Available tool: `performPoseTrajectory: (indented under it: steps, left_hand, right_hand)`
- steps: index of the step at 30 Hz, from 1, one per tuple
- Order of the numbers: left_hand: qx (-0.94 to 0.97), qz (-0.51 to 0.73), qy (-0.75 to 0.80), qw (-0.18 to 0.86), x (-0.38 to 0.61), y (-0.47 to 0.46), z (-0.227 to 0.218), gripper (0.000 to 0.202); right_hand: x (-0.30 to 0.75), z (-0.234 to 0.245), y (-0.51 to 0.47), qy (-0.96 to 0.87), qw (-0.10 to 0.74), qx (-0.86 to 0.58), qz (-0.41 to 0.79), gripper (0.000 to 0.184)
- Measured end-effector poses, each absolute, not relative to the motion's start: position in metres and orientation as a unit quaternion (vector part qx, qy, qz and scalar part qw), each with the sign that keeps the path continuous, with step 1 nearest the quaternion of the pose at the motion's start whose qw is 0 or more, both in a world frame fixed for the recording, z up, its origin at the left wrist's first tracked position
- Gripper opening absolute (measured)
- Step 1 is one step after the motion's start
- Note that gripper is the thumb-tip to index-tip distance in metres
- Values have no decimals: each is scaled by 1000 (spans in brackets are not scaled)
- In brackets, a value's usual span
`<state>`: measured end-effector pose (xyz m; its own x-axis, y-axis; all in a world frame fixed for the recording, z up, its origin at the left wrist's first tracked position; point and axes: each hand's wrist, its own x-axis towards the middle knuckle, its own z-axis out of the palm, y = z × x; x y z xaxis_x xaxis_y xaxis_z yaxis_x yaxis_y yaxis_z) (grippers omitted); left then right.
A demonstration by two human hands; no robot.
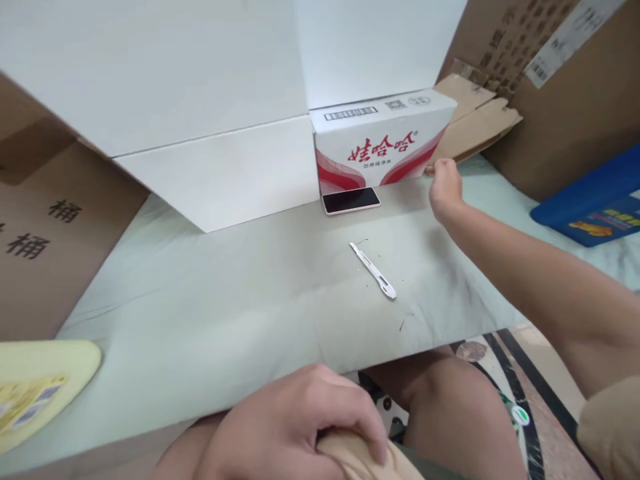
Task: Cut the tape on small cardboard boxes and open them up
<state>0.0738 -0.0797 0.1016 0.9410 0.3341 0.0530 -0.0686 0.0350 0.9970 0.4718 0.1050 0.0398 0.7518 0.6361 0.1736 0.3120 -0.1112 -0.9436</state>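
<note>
The left hand (300,417) clutches beige cloth (353,452) near the table (250,287); the right hand (447,185) curls beside a red-and-white box (383,147), its grip impossible to tell; the box stands on the table, just behind a phone (351,201).

White drinking-water carton (385,150), toward the tabletop's (225,293) far edge: front reads "娃哈哈®" in red, "饮用纯净水" beneath; barcode on top. Brown cardboard box (60,227), left edge: "桶" legible twice. Blue package (595,207), right edge: lettering illegible.
</note>
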Motion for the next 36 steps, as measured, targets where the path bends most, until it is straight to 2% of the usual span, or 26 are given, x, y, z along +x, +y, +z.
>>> performPoseTrajectory:
  steps: [3,5,7,12,15,18,22,25,28,30,33,36]
  left_hand:
    - [728,78,38,680,65,-76,125,17]
    - [775,12,47,630,50,-77,139,19]
    - [806,-3,82,587,29,-80,150,19]
    - [791,117,78,596,-40,-90,145,20]
    - [772,128,74,619,-72,-80,127,24]
    - [747,127,61,650,-96,-62,111,28]
    - [708,175,45,682,-126,-50,102,28]
    - [691,216,53,688,-145,-50,97,25]
    - [669,241,46,702,-154,-52,90,23]
    - [645,255,25,720,-153,-53,85,27]
    - [614,270,6,742,-148,-54,82,34]
    - [627,261,30,733,-142,-54,86,24]
  right_hand:
    - [410,49,83,-391,585,-695,146,16]
    - [361,53,74,-448,571,-664,180,16]
    - [311,54,68,-499,552,-632,216,17]
    - [192,55,67,-595,505,-559,280,28]
    - [125,53,77,-642,473,-517,311,32]
    - [58,50,95,-682,441,-474,339,29]
    - [-20,50,122,-761,391,-415,310,34]
    - [-60,54,150,-813,371,-382,234,47]
    - [-88,55,195,-839,379,-348,179,43]
    - [-100,53,228,-839,371,-352,184,35]
    - [-106,51,253,-828,336,-393,216,37]
    - [-90,51,232,-812,345,-415,221,38]
